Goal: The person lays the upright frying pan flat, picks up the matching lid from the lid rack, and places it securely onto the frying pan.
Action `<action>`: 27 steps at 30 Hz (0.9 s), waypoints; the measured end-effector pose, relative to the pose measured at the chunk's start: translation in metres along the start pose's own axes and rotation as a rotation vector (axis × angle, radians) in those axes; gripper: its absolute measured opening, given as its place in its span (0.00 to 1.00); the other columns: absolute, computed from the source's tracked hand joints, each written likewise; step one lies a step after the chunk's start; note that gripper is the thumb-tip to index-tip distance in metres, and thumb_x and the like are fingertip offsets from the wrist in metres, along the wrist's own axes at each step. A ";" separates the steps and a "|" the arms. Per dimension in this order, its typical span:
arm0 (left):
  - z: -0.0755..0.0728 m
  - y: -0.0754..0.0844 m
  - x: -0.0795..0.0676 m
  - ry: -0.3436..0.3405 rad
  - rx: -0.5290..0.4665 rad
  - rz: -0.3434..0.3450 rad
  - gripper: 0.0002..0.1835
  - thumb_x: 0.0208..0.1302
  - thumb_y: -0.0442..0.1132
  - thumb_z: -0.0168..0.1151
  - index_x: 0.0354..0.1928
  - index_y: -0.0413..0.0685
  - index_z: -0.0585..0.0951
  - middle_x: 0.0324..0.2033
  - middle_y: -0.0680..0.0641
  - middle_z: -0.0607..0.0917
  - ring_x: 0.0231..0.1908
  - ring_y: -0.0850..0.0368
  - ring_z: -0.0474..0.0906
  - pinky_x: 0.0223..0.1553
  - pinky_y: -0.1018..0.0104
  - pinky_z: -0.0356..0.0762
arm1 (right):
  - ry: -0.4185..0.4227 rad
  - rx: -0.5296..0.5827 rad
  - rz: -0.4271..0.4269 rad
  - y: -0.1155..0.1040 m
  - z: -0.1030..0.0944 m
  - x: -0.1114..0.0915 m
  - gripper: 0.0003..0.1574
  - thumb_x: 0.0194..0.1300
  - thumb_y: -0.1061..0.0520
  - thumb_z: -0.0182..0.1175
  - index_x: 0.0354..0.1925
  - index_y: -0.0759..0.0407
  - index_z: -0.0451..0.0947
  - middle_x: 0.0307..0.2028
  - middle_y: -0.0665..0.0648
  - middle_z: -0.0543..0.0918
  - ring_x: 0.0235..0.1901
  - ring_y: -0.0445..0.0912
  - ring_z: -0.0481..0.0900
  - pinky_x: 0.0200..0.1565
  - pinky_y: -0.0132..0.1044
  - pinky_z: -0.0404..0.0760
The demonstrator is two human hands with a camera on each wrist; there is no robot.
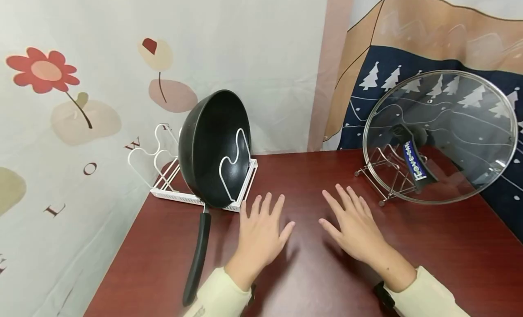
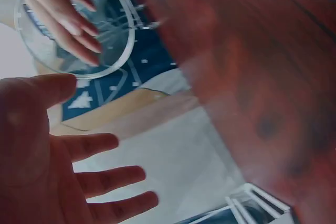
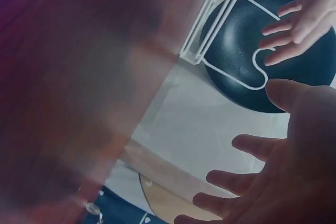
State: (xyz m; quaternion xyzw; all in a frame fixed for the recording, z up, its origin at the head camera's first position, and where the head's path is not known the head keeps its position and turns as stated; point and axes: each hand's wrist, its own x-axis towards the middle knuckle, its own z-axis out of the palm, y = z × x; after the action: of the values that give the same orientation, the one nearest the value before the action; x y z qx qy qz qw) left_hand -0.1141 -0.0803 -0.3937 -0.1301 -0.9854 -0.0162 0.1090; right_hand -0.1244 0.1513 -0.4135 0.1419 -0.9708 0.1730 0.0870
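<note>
left hand: fingers spread, empty, near round black wok in white wire rack | right hand: fingers spread, empty, near round clear glass lid in silver wire rack

Printed backdrop, dark red table
Red flower beyond and left of the left hand; white trees beyond the right hand; table beneath both.

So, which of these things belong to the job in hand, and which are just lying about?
Probably the job's, judging by the empty hands nearby:
black wok and white rack, nearest the left hand
glass lid and metal rack, nearest the right hand

Probably just surroundings:
reddish table
flowered cloth
tree-patterned cloth
</note>
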 end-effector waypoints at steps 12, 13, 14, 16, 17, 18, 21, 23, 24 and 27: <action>-0.051 -0.003 -0.043 0.185 -0.069 0.245 0.25 0.66 0.60 0.59 0.61 0.60 0.80 0.55 0.53 0.85 0.55 0.55 0.80 0.55 0.56 0.74 | 0.063 0.358 -0.083 -0.036 0.007 -0.007 0.24 0.66 0.53 0.65 0.60 0.49 0.78 0.60 0.53 0.79 0.62 0.52 0.74 0.61 0.57 0.74; -0.056 -0.007 -0.046 0.200 -0.086 0.258 0.24 0.65 0.59 0.60 0.60 0.60 0.80 0.54 0.54 0.85 0.55 0.56 0.81 0.54 0.57 0.74 | 0.052 0.402 -0.093 -0.041 0.007 -0.006 0.23 0.67 0.54 0.64 0.60 0.48 0.78 0.59 0.51 0.80 0.62 0.49 0.75 0.61 0.55 0.74; -0.060 -0.011 -0.049 0.211 -0.104 0.270 0.24 0.65 0.59 0.61 0.59 0.60 0.81 0.53 0.55 0.85 0.54 0.57 0.81 0.54 0.58 0.74 | 0.039 0.444 -0.101 -0.045 0.007 -0.005 0.23 0.67 0.54 0.64 0.59 0.47 0.78 0.58 0.48 0.80 0.61 0.47 0.76 0.60 0.53 0.75; -0.067 -0.020 -0.053 0.224 -0.141 0.294 0.22 0.64 0.57 0.63 0.58 0.61 0.82 0.52 0.57 0.85 0.54 0.60 0.81 0.53 0.60 0.74 | 0.006 0.532 -0.109 -0.054 0.006 -0.004 0.21 0.67 0.55 0.64 0.58 0.45 0.78 0.56 0.45 0.81 0.59 0.45 0.77 0.59 0.52 0.77; -0.070 -0.024 -0.055 0.226 -0.159 0.302 0.21 0.64 0.56 0.63 0.57 0.61 0.82 0.52 0.58 0.85 0.54 0.61 0.80 0.53 0.61 0.74 | -0.013 0.576 -0.108 -0.057 0.006 -0.004 0.21 0.67 0.56 0.63 0.58 0.44 0.78 0.55 0.44 0.81 0.58 0.45 0.78 0.58 0.51 0.78; -0.072 -0.029 -0.057 0.231 -0.184 0.314 0.21 0.63 0.55 0.64 0.56 0.61 0.82 0.51 0.59 0.85 0.54 0.62 0.80 0.53 0.61 0.74 | -0.032 0.614 -0.107 -0.061 0.006 -0.003 0.21 0.68 0.56 0.63 0.58 0.44 0.78 0.55 0.43 0.81 0.57 0.45 0.79 0.57 0.50 0.79; -0.078 -0.045 -0.060 0.247 -0.262 0.336 0.19 0.63 0.50 0.66 0.55 0.60 0.82 0.50 0.61 0.85 0.53 0.64 0.80 0.53 0.63 0.72 | -0.075 0.687 -0.116 -0.068 0.007 -0.002 0.20 0.68 0.56 0.62 0.57 0.45 0.78 0.54 0.44 0.82 0.55 0.46 0.80 0.56 0.48 0.81; -0.080 -0.055 -0.061 0.261 -0.321 0.326 0.18 0.62 0.46 0.67 0.55 0.61 0.82 0.50 0.63 0.84 0.53 0.64 0.79 0.53 0.63 0.72 | -0.086 0.704 -0.132 -0.072 0.008 -0.002 0.19 0.68 0.56 0.61 0.57 0.45 0.78 0.54 0.44 0.82 0.54 0.46 0.81 0.56 0.46 0.81; -0.081 -0.060 -0.061 0.268 -0.353 0.318 0.18 0.62 0.44 0.67 0.55 0.62 0.82 0.50 0.64 0.84 0.52 0.64 0.79 0.52 0.64 0.71 | -0.091 0.714 -0.145 -0.074 0.009 -0.001 0.19 0.68 0.56 0.61 0.57 0.46 0.78 0.54 0.45 0.82 0.54 0.46 0.81 0.56 0.46 0.81; -0.080 -0.076 -0.057 0.267 -0.449 0.281 0.19 0.61 0.39 0.68 0.54 0.66 0.82 0.50 0.66 0.84 0.50 0.64 0.78 0.52 0.68 0.70 | -0.094 0.737 -0.176 -0.078 0.012 0.000 0.19 0.67 0.57 0.61 0.56 0.48 0.79 0.53 0.47 0.83 0.54 0.45 0.81 0.55 0.43 0.81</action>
State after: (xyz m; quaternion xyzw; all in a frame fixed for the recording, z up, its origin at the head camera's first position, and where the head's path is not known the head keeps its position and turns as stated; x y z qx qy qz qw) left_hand -0.0629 -0.1730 -0.3288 -0.2829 -0.9065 -0.2353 0.2071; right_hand -0.1020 0.0764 -0.3998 0.2543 -0.8306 0.4955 0.0001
